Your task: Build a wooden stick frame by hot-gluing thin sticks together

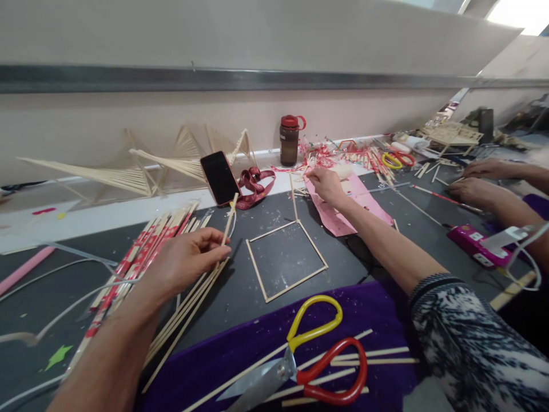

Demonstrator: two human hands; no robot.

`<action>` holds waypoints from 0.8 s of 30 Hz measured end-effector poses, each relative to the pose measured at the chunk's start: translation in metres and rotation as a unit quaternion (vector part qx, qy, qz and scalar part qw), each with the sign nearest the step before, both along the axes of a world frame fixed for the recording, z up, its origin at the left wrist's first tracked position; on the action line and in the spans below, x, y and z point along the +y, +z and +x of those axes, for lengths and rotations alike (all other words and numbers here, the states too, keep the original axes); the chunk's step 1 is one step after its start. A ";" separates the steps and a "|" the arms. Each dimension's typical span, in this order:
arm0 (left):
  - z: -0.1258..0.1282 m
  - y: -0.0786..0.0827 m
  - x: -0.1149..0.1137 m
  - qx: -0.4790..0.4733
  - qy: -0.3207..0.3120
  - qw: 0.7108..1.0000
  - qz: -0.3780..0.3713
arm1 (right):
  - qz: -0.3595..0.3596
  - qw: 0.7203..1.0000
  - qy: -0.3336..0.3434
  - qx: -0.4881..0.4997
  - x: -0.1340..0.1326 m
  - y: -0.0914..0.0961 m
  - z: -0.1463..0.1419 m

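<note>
My left hand is closed on a thin wooden stick that points up from between thumb and fingers. Below that hand lies a bundle of more thin sticks. A square stick frame lies flat on the dark tabletop between my hands, with another stick running back from its far corner. My right hand is over the far left edge of a pink sheet, fingers pinched together. What they hold, if anything, is too small to make out.
Scissors and loose sticks lie on purple cloth in front. Red-and-white wrapped sticks are left. A phone, lanyard, bottle and stick model stand behind. A power strip and another person's hands are right.
</note>
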State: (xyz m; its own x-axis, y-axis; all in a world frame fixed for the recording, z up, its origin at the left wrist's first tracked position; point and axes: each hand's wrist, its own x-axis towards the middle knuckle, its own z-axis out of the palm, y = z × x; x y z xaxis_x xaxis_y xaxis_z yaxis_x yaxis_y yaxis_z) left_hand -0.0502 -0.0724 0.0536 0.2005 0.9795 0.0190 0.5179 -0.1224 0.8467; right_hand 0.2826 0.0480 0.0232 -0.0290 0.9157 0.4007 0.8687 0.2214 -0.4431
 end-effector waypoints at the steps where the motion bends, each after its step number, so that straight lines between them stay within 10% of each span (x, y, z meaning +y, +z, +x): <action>1: 0.003 0.003 -0.003 0.037 -0.051 0.997 -0.035 | 0.001 1.000 0.002 0.009 -0.003 0.002 0.002; 14: 0.089 0.036 -0.090 0.165 -0.449 0.875 -0.068 | 0.038 0.998 0.042 0.043 0.020 0.024 0.000; 24: 0.092 0.025 -0.099 0.256 -0.447 0.856 -0.049 | 0.034 0.997 0.044 0.053 -0.014 0.026 0.014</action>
